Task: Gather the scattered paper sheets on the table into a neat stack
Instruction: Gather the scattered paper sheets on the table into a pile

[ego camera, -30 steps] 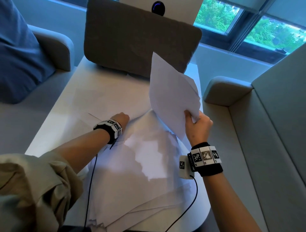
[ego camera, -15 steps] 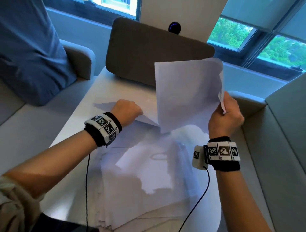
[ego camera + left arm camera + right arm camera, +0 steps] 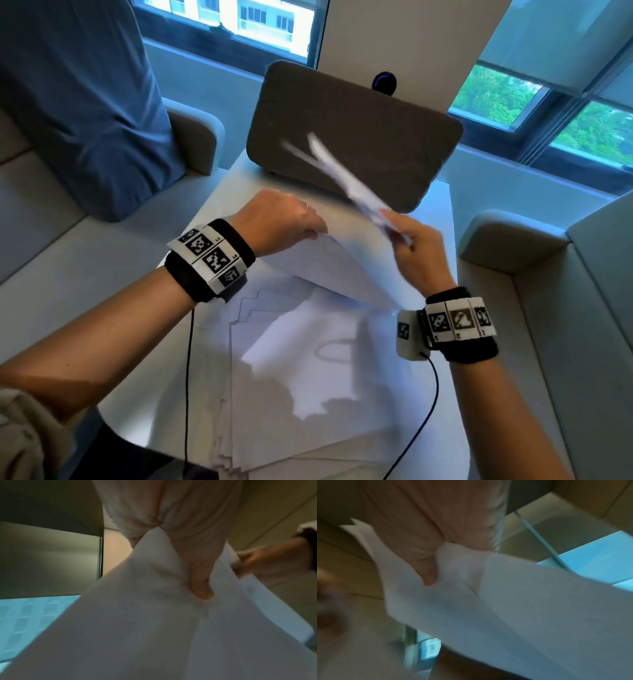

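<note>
The left hand [image 3: 284,219] pinches the far-left corner of a lifted white sheet [image 3: 329,270]; in the left wrist view the thumb [image 3: 200,588] presses flat on the paper with the fingers curled behind it. This sheet hangs tilted above the worktop [image 3: 219,205], its near edge sloping down to the right. The right hand [image 3: 414,246] is clamped on a thin bundle of sheets [image 3: 346,178], thumb on one face and fingers on the other, and the bundle stands almost edge-on, slanting up and away toward the far left, blurred. The two hands are near each other, just apart. Below them a loose pile of papers [image 3: 308,394] lies on the near part of the worktop, its edges fanned and uneven. A grey padded panel [image 3: 349,130] stands at the far end of the worktop.
</note>
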Available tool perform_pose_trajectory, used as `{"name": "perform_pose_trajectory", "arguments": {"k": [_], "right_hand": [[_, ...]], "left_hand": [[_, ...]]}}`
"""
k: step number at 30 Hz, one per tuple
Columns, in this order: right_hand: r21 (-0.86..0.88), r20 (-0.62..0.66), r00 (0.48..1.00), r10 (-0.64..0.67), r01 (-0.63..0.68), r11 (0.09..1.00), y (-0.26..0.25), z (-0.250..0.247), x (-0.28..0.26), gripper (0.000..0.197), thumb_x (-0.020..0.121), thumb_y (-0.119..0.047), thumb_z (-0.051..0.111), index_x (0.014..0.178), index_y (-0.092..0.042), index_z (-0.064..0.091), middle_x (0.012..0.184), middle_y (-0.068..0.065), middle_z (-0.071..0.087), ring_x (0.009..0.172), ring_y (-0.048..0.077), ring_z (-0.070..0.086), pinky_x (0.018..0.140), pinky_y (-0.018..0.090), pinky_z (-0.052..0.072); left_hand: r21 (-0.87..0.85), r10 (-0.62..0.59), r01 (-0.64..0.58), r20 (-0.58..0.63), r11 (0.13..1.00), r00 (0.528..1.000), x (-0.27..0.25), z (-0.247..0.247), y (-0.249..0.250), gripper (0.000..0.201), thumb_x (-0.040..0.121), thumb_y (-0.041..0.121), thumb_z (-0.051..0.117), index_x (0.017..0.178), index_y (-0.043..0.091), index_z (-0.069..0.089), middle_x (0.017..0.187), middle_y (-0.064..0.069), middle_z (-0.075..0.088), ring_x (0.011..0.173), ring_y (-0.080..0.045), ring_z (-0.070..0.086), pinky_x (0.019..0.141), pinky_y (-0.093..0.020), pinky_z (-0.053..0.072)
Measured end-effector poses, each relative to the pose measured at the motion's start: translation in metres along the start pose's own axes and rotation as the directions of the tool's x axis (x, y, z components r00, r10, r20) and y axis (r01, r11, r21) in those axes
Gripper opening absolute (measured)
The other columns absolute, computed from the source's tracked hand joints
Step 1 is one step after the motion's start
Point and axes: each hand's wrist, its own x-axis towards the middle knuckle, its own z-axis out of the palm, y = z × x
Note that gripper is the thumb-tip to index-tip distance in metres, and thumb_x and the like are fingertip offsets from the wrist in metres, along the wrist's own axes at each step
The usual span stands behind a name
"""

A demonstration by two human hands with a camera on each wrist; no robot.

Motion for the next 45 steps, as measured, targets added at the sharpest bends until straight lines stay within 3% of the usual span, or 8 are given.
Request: {"name": "perform_pose_trajectory", "arguments": {"k": [4,9,16,23,29,37,40,45], "right_hand": [[0.194,0.138,0.986,-0.097,0.069,0.979,-0.023,0.020,-0.025,0.028,0.088,-0.028,0.060,0.112,-0.015,0.068,0.095,-0.023,0.061,0.085,-0.023,0.053,0.071,0.007,0.039],[0.007,0.003,0.992,-0.125,0.125,0.992,-0.007,0.037,-0.048,0.019,0.080,-0.031,0.065,0.066,-0.021,0.057,0.057,-0.007,0.047,0.055,0.008,0.038,0.051,0.022,0.029],[-0.210,-0.334,0.925,-0.181,0.114,0.971,-0.010,0.005,-0.066,0.028,0.084,-0.015,0.053,0.102,-0.015,0.075,0.096,0.001,0.073,0.074,0.020,0.069,0.062,0.023,0.051],[-0.329,0.046,0.988,-0.149,0.156,0.931,-0.015,0.038,-0.137,0.061,0.043,0.003,0.078,0.095,-0.029,0.074,0.098,-0.011,0.069,0.078,0.017,0.067,0.048,0.020,0.049],[-0.389,0.506,0.860,0.067,0.158,0.908,-0.015,0.081,-0.194,0.057,0.042,-0.024,0.083,0.093,-0.040,0.064,0.090,-0.019,0.060,0.072,0.007,0.061,0.036,0.019,0.031],[-0.407,0.812,0.488,0.320,0.080,0.910,-0.021,0.103,-0.209,0.064,0.071,-0.063,0.064,0.125,-0.031,0.050,0.129,-0.005,0.041,0.120,0.018,0.040,0.087,0.036,0.046],[-0.402,0.763,0.527,0.374,-0.065,0.913,-0.023,0.101,-0.194,0.105,0.046,-0.094,0.041,0.130,-0.033,0.051,0.127,-0.010,0.045,0.120,0.013,0.042,0.095,0.035,0.043],[-0.594,0.510,0.624,0.592,-0.242,0.767,0.000,0.110,-0.184,0.081,0.071,-0.060,0.069,0.136,-0.025,0.036,0.146,0.003,0.025,0.133,0.026,0.029,0.099,0.046,0.043]], "left_hand": [[-0.039,-0.088,0.083,-0.180,0.996,0.980,0.007,-0.012,0.010,0.012,0.072,0.022,0.077,0.082,0.017,0.076,0.071,-0.008,0.071,0.059,-0.031,0.066,0.051,-0.030,0.049],[-0.408,-0.216,0.117,-0.204,0.905,0.955,-0.003,-0.009,0.013,0.011,0.076,0.019,0.077,0.087,0.016,0.075,0.077,0.004,0.072,0.067,-0.011,0.066,0.066,-0.022,0.052],[-0.463,-0.628,0.568,0.031,0.680,0.777,-0.054,0.034,-0.036,0.044,0.071,0.028,0.081,0.112,0.018,0.067,0.110,0.002,0.067,0.099,-0.012,0.062,0.090,-0.023,0.045],[0.068,-0.816,0.915,0.482,0.398,0.319,-0.144,0.107,-0.073,0.058,0.077,0.033,0.076,0.126,0.010,0.055,0.134,-0.017,0.047,0.127,-0.029,0.043,0.107,-0.033,0.033],[0.292,-0.859,0.938,0.511,0.184,0.010,-0.193,0.153,-0.085,0.081,0.048,0.061,0.066,0.114,0.014,0.056,0.113,-0.015,0.051,0.110,-0.032,0.047,0.083,-0.037,0.048],[0.226,-0.877,0.947,0.470,0.228,0.099,-0.174,0.159,-0.097,0.116,0.044,0.069,0.079,0.129,-0.001,0.040,0.126,-0.020,0.043,0.125,-0.033,0.035,0.101,-0.040,0.037],[0.222,-0.859,0.940,0.498,0.259,0.119,-0.155,0.154,-0.100,0.117,0.051,0.064,0.081,0.132,-0.006,0.034,0.130,-0.022,0.040,0.127,-0.034,0.034,0.105,-0.040,0.033],[0.206,-0.849,0.929,0.501,0.308,0.170,-0.130,0.161,-0.120,0.110,0.062,0.065,0.075,0.131,-0.010,0.034,0.131,-0.025,0.041,0.126,-0.035,0.036,0.104,-0.040,0.033]]}}
